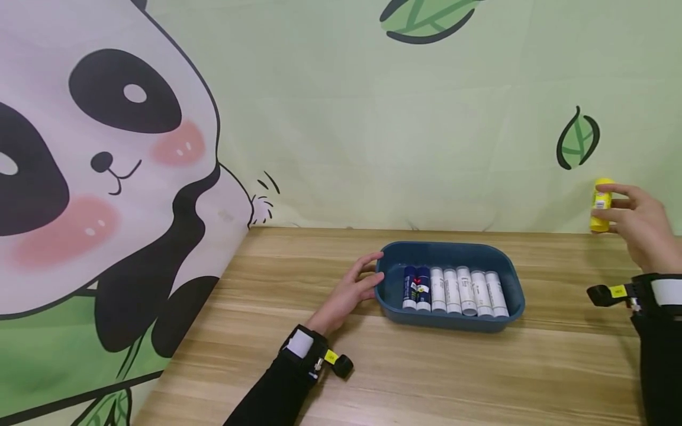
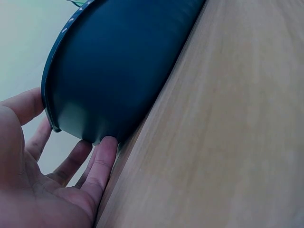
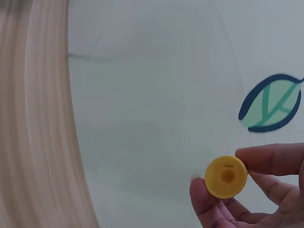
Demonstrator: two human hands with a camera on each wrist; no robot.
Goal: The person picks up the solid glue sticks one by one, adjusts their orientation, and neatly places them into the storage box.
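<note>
My right hand pinches a yellow glue stick upright between thumb and fingers, raised above the table's back right. Its round yellow end faces the camera in the right wrist view. At the left end of a dark blue plastic basket, my left hand touches the rim and outer wall with extended fingertips. Inside the basket lie two dark blue glue sticks with white ends, and beside them a row of several white glue sticks.
The basket stands on a wood-grain table. Along the table's back edge hangs a pale green cloth printed with leaves and a large panda at the left. Both wrists wear black straps with small cameras.
</note>
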